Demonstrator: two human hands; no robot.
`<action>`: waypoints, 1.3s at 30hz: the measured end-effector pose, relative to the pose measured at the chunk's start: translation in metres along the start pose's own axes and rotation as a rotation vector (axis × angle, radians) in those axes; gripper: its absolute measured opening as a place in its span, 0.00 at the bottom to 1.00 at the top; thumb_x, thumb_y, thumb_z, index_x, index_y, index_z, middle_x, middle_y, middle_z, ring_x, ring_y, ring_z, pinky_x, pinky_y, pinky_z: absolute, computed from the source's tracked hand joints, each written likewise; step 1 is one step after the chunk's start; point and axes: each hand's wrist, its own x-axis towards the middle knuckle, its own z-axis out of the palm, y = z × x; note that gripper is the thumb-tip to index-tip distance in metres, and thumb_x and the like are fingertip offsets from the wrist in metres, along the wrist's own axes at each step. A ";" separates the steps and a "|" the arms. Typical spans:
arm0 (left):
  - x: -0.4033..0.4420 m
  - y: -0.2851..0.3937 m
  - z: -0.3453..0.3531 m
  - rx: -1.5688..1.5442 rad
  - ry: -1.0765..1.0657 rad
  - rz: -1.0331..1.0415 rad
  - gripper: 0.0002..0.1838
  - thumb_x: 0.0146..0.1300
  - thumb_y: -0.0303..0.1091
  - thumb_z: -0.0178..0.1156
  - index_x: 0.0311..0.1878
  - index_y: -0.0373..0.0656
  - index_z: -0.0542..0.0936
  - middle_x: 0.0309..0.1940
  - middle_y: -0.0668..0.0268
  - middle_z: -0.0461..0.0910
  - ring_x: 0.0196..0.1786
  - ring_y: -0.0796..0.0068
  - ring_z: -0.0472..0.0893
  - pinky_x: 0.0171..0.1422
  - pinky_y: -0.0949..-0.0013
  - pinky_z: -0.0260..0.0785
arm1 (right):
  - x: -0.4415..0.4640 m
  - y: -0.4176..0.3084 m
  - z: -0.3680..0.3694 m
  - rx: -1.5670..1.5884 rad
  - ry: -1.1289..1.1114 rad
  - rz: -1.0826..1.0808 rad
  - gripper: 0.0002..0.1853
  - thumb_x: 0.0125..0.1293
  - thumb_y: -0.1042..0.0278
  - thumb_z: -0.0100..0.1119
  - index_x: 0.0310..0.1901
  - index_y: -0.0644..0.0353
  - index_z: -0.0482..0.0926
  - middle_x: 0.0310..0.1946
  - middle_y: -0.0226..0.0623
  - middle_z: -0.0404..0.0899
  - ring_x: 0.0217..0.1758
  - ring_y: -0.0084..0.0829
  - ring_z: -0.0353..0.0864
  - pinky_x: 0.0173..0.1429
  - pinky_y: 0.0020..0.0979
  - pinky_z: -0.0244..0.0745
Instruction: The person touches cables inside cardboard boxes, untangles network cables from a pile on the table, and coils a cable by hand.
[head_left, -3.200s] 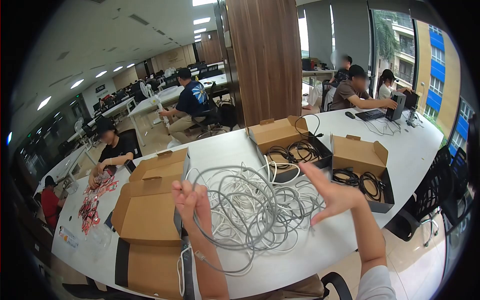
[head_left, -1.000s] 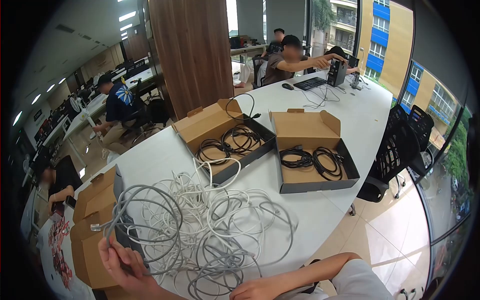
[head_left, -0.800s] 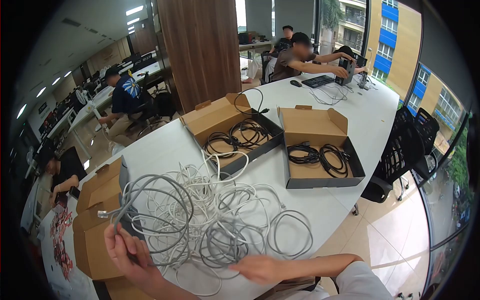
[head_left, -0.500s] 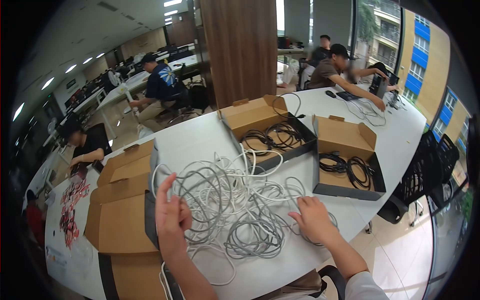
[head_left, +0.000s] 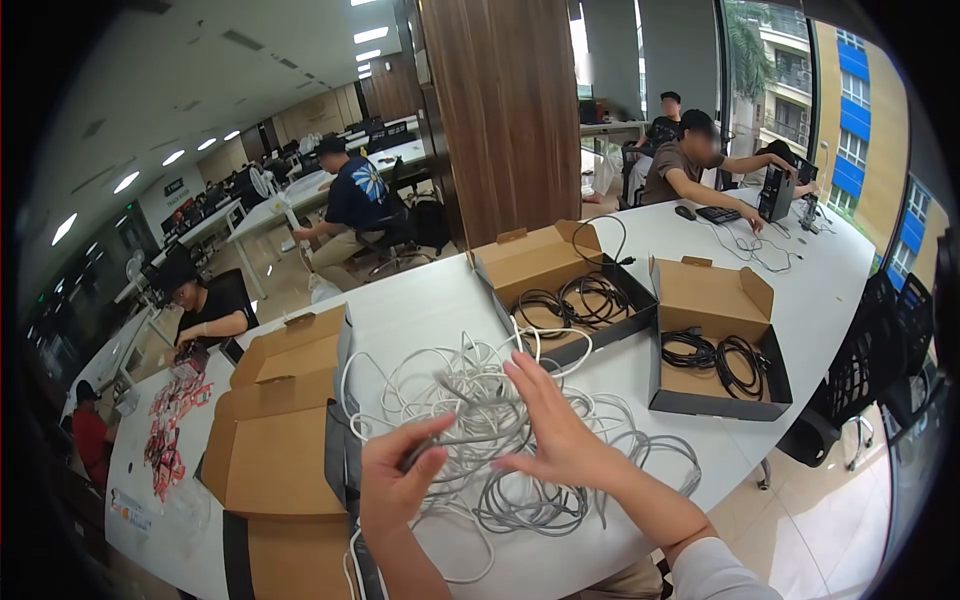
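A tangled pile of white and grey cables [head_left: 470, 375] lies on the white table in front of me. My left hand [head_left: 405, 475] is at the pile's left side, thumb and fingers closed round a grey cable [head_left: 440, 437]. Just to the right, my right hand [head_left: 555, 430] is over the pile with its fingers spread and thumb apart, close to the grey loops. Beneath it rests a coiled grey cable bundle [head_left: 530, 505]. More grey loops [head_left: 675, 462] lie to the right of my right wrist.
Two open boxes [head_left: 630, 335] [head_left: 720, 398] behind the pile hold black cables. Open cardboard boxes [head_left: 280, 455] stand at the left, beside red-and-white packets [head_left: 175, 440]. A person [head_left: 690, 165] handles a computer tower [head_left: 775, 193] at the far right. Other people sit at the left.
My left hand has closed on a grey cable and tilted rightward. My right hand has moved left from the grey loops to over the pile. The view has shifted slightly.
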 end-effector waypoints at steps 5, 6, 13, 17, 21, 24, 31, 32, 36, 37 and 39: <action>0.004 -0.005 -0.006 -0.054 0.035 0.228 0.23 0.51 0.30 0.73 0.51 0.34 0.80 0.32 0.65 0.80 0.31 0.83 0.74 0.36 0.78 0.64 | 0.003 0.043 0.032 0.713 -0.074 0.338 0.19 0.66 0.69 0.58 0.56 0.65 0.72 0.30 0.39 0.77 0.35 0.31 0.80 0.40 0.29 0.76; 0.009 -0.013 -0.010 0.011 0.051 0.233 0.26 0.48 0.26 0.73 0.53 0.34 0.78 0.36 0.63 0.81 0.33 0.80 0.76 0.39 0.76 0.68 | 0.002 0.046 0.031 0.853 -0.076 0.404 0.15 0.68 0.70 0.56 0.54 0.64 0.73 0.26 0.34 0.76 0.30 0.25 0.79 0.33 0.25 0.76; 0.031 -0.040 0.004 0.115 -0.012 -0.119 0.41 0.53 0.23 0.68 0.70 0.39 0.60 0.49 0.60 0.78 0.46 0.75 0.77 0.57 0.69 0.71 | 0.011 0.047 -0.015 1.309 0.107 0.670 0.10 0.75 0.64 0.46 0.44 0.60 0.73 0.15 0.19 0.55 0.15 0.14 0.50 0.19 0.20 0.46; 0.044 -0.055 0.021 -0.224 -0.052 -0.191 0.38 0.58 0.24 0.65 0.70 0.38 0.59 0.58 0.55 0.73 0.57 0.67 0.77 0.61 0.67 0.69 | 0.003 0.038 -0.031 1.427 -0.163 0.564 0.10 0.76 0.62 0.45 0.43 0.59 0.72 0.15 0.19 0.55 0.14 0.14 0.50 0.19 0.20 0.45; 0.043 -0.053 0.029 -0.615 -0.087 -0.162 0.35 0.59 0.25 0.63 0.69 0.39 0.61 0.60 0.53 0.72 0.58 0.59 0.76 0.62 0.62 0.69 | 0.002 0.032 -0.031 1.467 -0.204 0.606 0.10 0.75 0.64 0.45 0.46 0.60 0.72 0.16 0.21 0.58 0.16 0.15 0.55 0.20 0.20 0.52; 0.041 -0.043 0.029 -0.644 -0.070 -0.066 0.31 0.60 0.25 0.62 0.67 0.39 0.65 0.58 0.54 0.73 0.54 0.60 0.78 0.60 0.62 0.70 | 0.001 0.038 -0.014 0.943 0.025 0.574 0.13 0.75 0.67 0.43 0.55 0.62 0.72 0.25 0.28 0.69 0.23 0.18 0.66 0.27 0.20 0.65; 0.034 -0.044 0.001 -0.635 0.153 0.090 0.26 0.62 0.34 0.65 0.62 0.38 0.71 0.51 0.60 0.76 0.50 0.68 0.78 0.57 0.63 0.71 | 0.004 0.048 -0.031 0.781 0.047 0.363 0.23 0.75 0.55 0.45 0.63 0.63 0.69 0.43 0.36 0.76 0.40 0.28 0.78 0.50 0.28 0.76; 0.032 -0.042 -0.007 -0.607 0.240 0.126 0.26 0.63 0.36 0.65 0.61 0.38 0.71 0.50 0.61 0.76 0.51 0.69 0.78 0.58 0.62 0.70 | 0.003 0.055 -0.032 0.849 0.138 0.365 0.24 0.75 0.50 0.43 0.58 0.64 0.72 0.31 0.30 0.76 0.27 0.25 0.75 0.41 0.25 0.77; 0.021 -0.032 -0.047 -0.682 0.650 0.266 0.19 0.69 0.27 0.54 0.62 0.40 0.70 0.45 0.67 0.76 0.31 0.83 0.71 0.36 0.78 0.68 | 0.002 0.070 -0.082 1.228 0.466 0.520 0.20 0.77 0.52 0.40 0.47 0.61 0.74 0.17 0.22 0.61 0.14 0.16 0.58 0.21 0.22 0.63; 0.017 -0.032 -0.059 -0.697 0.726 0.339 0.19 0.70 0.26 0.52 0.63 0.41 0.69 0.44 0.68 0.76 0.28 0.84 0.67 0.32 0.80 0.65 | 0.001 0.077 -0.091 1.337 0.587 0.584 0.19 0.77 0.53 0.39 0.45 0.61 0.73 0.15 0.21 0.56 0.13 0.14 0.54 0.17 0.21 0.57; 0.011 -0.030 -0.073 -0.672 0.907 0.474 0.19 0.71 0.25 0.49 0.64 0.42 0.68 0.44 0.70 0.74 0.24 0.87 0.62 0.27 0.82 0.59 | -0.007 0.106 -0.110 1.787 0.572 0.534 0.16 0.78 0.58 0.37 0.45 0.61 0.73 0.15 0.21 0.54 0.12 0.14 0.51 0.16 0.20 0.49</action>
